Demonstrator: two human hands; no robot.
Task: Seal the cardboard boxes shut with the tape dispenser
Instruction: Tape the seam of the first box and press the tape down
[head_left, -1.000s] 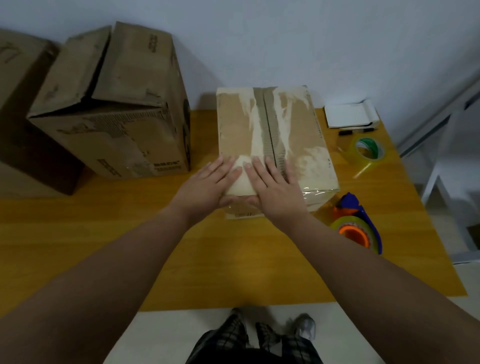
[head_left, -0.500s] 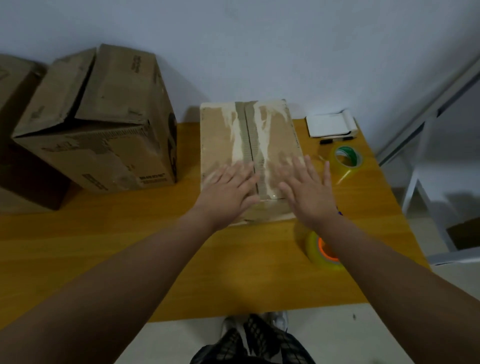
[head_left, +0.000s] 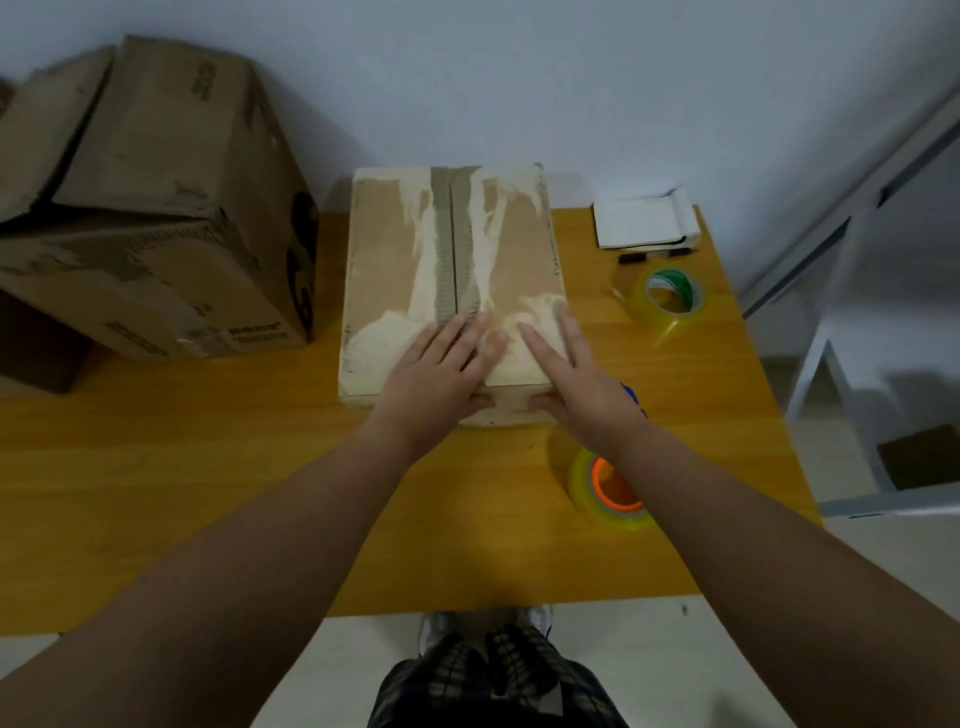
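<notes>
A small flat cardboard box (head_left: 395, 260) with torn paper streaks lies at the table's middle back, flaps closed along a centre seam. My left hand (head_left: 441, 374) lies flat on its near edge, left of the seam, thumb down the front face. My right hand (head_left: 576, 384) presses flat just right of the seam, thumb also on the front. The tape dispenser (head_left: 608, 488), blue with an orange core and a yellowish roll, lies on the table under my right forearm, mostly hidden. A larger cardboard box (head_left: 156, 208) stands tilted at the back left, its top flaps raised.
A loose roll of clear tape (head_left: 670, 301) with a green core sits at the right back of the wooden table (head_left: 208, 493). Behind it lie a white notepad (head_left: 644, 223) and a black marker (head_left: 652, 255). A white metal frame (head_left: 831, 364) stands right of the table.
Both hands slid from spread apart on the lid back together beside the seam at the near edge, thumbs dropping onto the front face. The head view shifted slightly.
</notes>
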